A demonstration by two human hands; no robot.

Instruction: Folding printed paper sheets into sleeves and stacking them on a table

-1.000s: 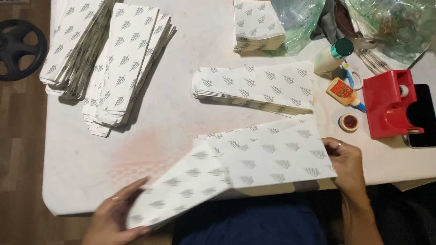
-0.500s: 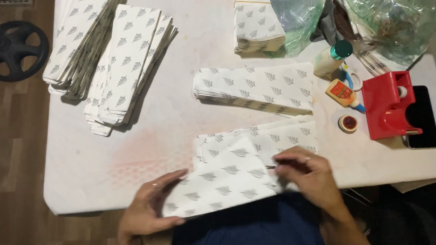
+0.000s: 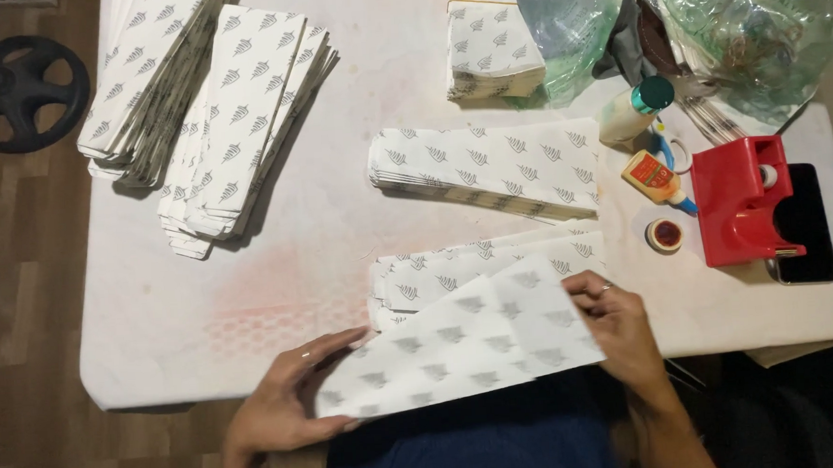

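Both hands grip one patterned paper sheet [image 3: 460, 341] at the near edge of the tabletop [image 3: 275, 260]: the left hand [image 3: 288, 402] pinches its lower left end with fingers spread along the edge, and the right hand [image 3: 621, 332] holds its right end, a ring on one finger. This sheet is tilted, its left end hanging past the tabletop edge over dark blue cloth [image 3: 484, 439]. Just behind it lies a small pile of like sheets [image 3: 480, 259], and farther back a neat flat stack [image 3: 499, 168]. Two long fanned stacks [image 3: 211, 112] sit at the far left. To the right stand a red tape dispenser [image 3: 743, 203], a dark phone [image 3: 806, 228], a small glue bottle [image 3: 651, 174] and a round tape roll [image 3: 664, 235]
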